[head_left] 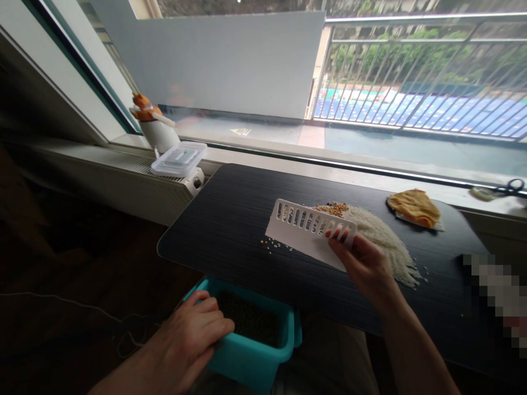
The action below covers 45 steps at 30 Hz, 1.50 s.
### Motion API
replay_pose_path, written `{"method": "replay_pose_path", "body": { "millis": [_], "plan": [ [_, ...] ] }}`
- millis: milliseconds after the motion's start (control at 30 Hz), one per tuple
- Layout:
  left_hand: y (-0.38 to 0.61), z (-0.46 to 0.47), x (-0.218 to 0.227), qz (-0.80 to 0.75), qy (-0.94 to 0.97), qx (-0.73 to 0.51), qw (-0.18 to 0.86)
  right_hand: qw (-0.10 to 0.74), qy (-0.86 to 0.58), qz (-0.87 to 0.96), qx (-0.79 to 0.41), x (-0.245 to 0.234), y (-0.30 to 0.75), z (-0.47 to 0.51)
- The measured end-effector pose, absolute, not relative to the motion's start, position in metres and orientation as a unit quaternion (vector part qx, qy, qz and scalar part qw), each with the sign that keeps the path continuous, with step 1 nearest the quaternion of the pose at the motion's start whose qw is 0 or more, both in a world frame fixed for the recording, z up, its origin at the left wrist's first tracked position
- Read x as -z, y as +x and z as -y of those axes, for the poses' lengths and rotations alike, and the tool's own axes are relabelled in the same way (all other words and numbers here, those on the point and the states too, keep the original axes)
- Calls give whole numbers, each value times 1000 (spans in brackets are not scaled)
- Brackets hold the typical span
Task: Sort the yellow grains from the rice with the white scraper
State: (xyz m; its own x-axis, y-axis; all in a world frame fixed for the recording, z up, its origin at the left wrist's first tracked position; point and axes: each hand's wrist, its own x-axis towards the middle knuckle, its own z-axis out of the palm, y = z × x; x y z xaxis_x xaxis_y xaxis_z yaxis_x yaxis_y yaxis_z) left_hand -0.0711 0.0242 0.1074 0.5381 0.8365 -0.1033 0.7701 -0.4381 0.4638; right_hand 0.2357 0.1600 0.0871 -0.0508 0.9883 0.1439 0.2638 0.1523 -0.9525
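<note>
In my right hand (366,260) is a thin white slotted card (302,236), pinched near its right end. A row of oblong holes runs along its upper edge. It is held tilted above the dark table (222,219). Behind it lie a spread-out heap of white rice (381,241) and a small pile of yellowish grains (334,208), partly hidden by the card. My left hand (203,318) is closed over the left rim of a teal plastic bin (247,359) just below the table's front edge. Dark small-grained contents fill part of the bin.
A folded yellow cloth (415,208) lies at the table's back right. Scattered grains (278,245) dot the tabletop near the card. On the radiator (181,181) at left rests a clear plastic lid (180,159). Scissors (513,187) lie on the windowsill at far right.
</note>
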Motion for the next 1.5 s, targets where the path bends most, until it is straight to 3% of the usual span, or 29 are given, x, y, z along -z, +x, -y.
{"method": "replay_pose_path", "body": {
  "millis": [633, 700, 800, 900, 1500],
  "plan": [
    [-70, -23, -111, -465, 853, -86, 220, 267, -396, 734, -483, -101, 216, -136],
    [-69, -23, -110, -464, 850, -88, 235, 319, -409, 707, -481, -102, 225, -141],
    [-69, -25, -108, -469, 847, -74, 240, 467, -465, 625, -419, -97, 238, -159],
    [-68, -27, -106, -465, 850, -62, 238, 521, -521, 569, -367, -88, 245, -183],
    [-66, -29, -110, -464, 847, -27, 259, 446, -487, 599, -453, -71, 245, -220]
  ]
}}
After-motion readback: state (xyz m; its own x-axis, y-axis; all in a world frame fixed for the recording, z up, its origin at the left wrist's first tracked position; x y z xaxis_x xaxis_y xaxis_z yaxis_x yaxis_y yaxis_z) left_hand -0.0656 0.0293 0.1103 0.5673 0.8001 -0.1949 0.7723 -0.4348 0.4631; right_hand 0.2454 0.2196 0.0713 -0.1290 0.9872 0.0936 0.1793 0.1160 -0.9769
